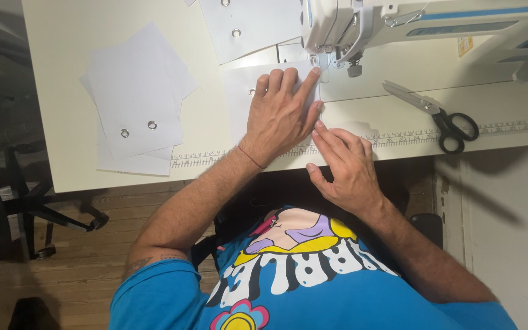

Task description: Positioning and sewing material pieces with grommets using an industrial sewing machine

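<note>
My left hand lies flat on a white fabric piece with a metal eyelet, fingers pointing toward the presser foot of a white sewing machine. My right hand rests at the table's front edge, its fingertips touching the lower right edge of the same piece, just below my left hand. Neither hand grips anything; both press the fabric down on the cream table.
A stack of white pieces with eyelets lies at the left. Another eyelet piece sits behind the machine's head. Black-handled scissors lie at the right. A printed ruler strip runs along the table's front edge. A chair base stands on the wooden floor.
</note>
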